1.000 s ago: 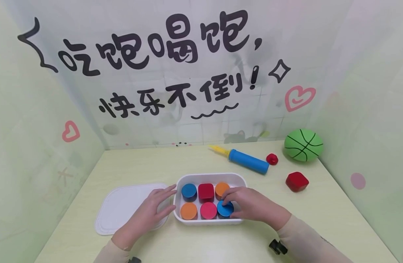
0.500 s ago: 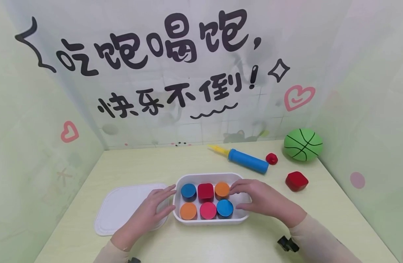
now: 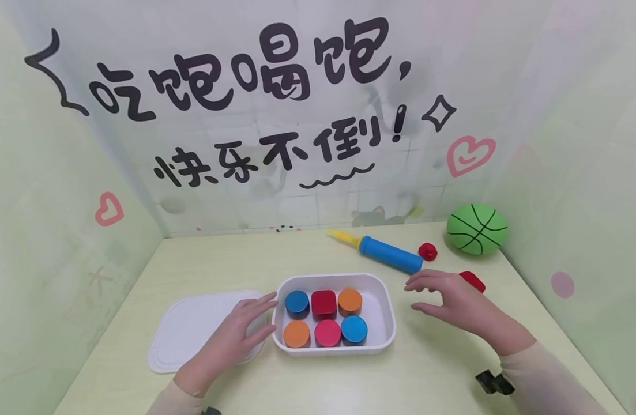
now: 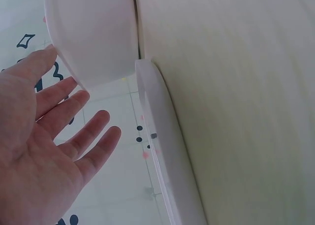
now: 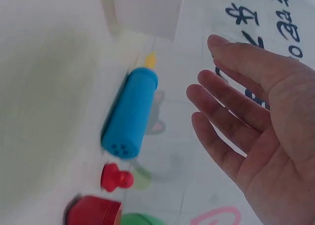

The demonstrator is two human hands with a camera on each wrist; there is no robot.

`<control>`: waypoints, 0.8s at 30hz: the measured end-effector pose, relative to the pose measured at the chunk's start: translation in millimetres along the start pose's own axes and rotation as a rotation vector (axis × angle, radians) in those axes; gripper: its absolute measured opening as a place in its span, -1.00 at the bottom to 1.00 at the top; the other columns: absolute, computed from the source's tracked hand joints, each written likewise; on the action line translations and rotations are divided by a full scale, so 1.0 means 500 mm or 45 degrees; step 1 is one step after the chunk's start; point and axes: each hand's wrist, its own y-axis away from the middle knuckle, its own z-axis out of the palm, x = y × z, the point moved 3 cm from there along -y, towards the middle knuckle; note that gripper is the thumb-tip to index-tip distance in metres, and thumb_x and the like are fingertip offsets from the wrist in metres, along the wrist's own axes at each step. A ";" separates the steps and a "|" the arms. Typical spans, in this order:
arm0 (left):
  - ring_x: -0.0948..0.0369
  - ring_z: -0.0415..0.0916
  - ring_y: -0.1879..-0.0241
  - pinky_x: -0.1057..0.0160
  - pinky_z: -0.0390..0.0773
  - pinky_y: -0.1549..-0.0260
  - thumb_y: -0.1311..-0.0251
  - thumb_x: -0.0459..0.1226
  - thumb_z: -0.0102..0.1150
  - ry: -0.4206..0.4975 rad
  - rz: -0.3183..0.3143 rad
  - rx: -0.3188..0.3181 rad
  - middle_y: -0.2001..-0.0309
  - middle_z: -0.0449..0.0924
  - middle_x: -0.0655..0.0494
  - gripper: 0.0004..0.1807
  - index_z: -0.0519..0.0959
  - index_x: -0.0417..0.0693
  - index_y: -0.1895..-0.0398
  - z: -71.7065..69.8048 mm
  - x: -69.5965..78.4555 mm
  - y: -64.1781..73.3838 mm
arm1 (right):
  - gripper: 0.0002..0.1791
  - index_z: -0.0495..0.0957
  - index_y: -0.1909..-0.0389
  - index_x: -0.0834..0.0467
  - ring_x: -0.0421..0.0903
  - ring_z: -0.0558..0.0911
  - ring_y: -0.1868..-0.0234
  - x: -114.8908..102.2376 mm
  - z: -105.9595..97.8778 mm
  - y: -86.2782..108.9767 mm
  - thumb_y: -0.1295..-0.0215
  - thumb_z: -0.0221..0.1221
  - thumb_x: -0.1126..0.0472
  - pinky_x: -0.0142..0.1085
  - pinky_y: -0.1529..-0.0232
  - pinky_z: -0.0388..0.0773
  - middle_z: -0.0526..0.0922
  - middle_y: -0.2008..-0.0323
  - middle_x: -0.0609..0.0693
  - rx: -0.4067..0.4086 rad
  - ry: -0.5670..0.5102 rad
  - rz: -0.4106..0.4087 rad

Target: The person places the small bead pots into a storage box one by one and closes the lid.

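A white rectangular container with rounded corners holds several coloured blocks in two rows. The back row has a blue round block, a red square block and an orange round block. In front are an orange round block, a pinkish-red round block and a bright blue round block. My left hand touches the container's left rim with its fingertips, fingers loosely spread. My right hand hovers right of the container, holding nothing, in front of a red block that it partly hides.
A white lid lies flat at the left, partly under my left forearm in view. Behind the container are a blue hand pump with a yellow nozzle and a small red knob-like piece. A green ball sits at the back right corner.
My right hand has let go of the bright blue round block inside the container and moved right, out over the table towards the red block. The left hand has stayed at the rim.
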 end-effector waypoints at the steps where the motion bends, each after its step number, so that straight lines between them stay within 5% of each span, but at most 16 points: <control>1: 0.10 0.47 -0.30 -0.09 0.60 -0.25 -0.35 -0.06 0.35 0.001 0.002 0.002 -0.48 0.44 0.24 -0.42 0.53 0.11 -0.41 0.000 0.000 0.000 | -0.61 0.74 0.05 -0.05 -0.21 0.70 0.12 0.008 -0.003 0.004 -0.07 0.56 0.21 -0.35 0.15 0.73 0.75 0.04 -0.17 0.027 0.015 -0.016; 8: 0.10 0.45 -0.31 -0.10 0.59 -0.26 -0.35 -0.03 0.33 0.003 0.003 0.004 -0.48 0.43 0.27 -0.42 0.52 0.14 -0.42 0.003 -0.006 0.000 | -0.64 0.74 0.09 0.02 -0.38 0.53 0.32 0.068 -0.022 0.030 -0.06 0.55 0.27 -0.39 0.34 0.63 0.74 0.14 -0.17 0.108 0.079 0.009; 24: 0.08 0.45 -0.33 -0.11 0.59 -0.26 -0.35 -0.05 0.34 -0.004 -0.012 -0.010 -0.48 0.43 0.26 -0.42 0.52 0.14 -0.42 0.002 -0.003 -0.002 | -0.66 0.76 0.11 0.08 -0.01 0.70 0.14 0.174 -0.051 0.073 -0.07 0.56 0.18 -0.13 0.13 0.70 0.78 0.17 -0.06 0.084 0.255 0.280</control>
